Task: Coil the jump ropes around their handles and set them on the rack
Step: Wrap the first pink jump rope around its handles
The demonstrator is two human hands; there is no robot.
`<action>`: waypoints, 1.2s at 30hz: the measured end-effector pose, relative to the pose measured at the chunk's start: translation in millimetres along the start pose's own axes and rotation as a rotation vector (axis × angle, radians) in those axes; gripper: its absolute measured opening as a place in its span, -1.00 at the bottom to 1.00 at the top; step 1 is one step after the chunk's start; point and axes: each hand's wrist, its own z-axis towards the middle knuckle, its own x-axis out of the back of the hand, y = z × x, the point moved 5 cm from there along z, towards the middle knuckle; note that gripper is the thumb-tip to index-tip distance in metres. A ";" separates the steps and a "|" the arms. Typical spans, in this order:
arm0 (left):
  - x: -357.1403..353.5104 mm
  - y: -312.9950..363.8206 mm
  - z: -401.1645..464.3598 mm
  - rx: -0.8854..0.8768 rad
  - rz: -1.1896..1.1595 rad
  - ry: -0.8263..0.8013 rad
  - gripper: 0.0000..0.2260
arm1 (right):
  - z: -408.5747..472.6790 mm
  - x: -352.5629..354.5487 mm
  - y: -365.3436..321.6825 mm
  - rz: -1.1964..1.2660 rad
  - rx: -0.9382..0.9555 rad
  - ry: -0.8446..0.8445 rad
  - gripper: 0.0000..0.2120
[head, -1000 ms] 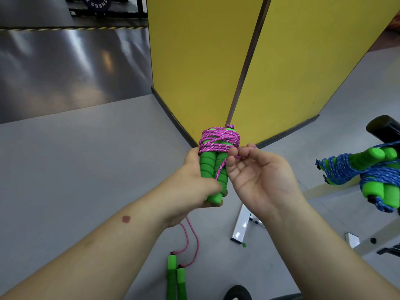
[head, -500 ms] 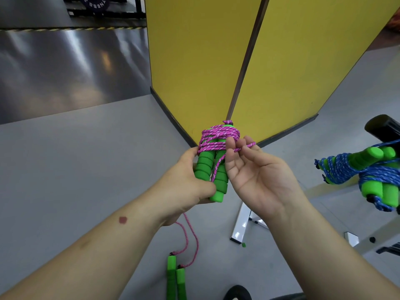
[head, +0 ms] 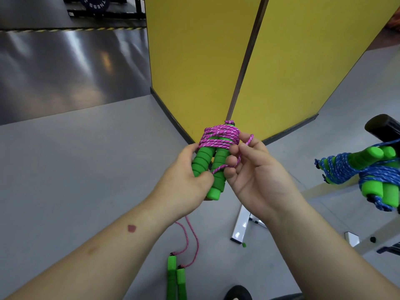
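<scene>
My left hand (head: 186, 180) grips a pair of green foam handles (head: 207, 167) with pink rope (head: 218, 137) coiled round their upper end. My right hand (head: 253, 169) pinches the loose pink rope tail beside the coil, and the tail crosses the lower handle. At the right edge, two coiled jump ropes with blue cord (head: 355, 167) and green handles sit on the rack (head: 383, 126). Another pink rope with green handles (head: 175, 276) lies uncoiled on the floor below my hands.
A yellow folding partition (head: 216, 61) stands just behind my hands. White metal rack legs (head: 240, 226) stretch across the grey floor at the lower right. A dark shoe tip (head: 238, 293) shows at the bottom edge.
My right hand has led the pink tail down across the handles and back up beside the coil. The bundle has tilted slightly in my left hand.
</scene>
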 end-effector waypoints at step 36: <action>3.9 -5.7 -3.0 0.513 -0.583 -0.084 -0.80 | -8.4 -5.4 -2.9 -0.431 0.006 -0.095 -0.83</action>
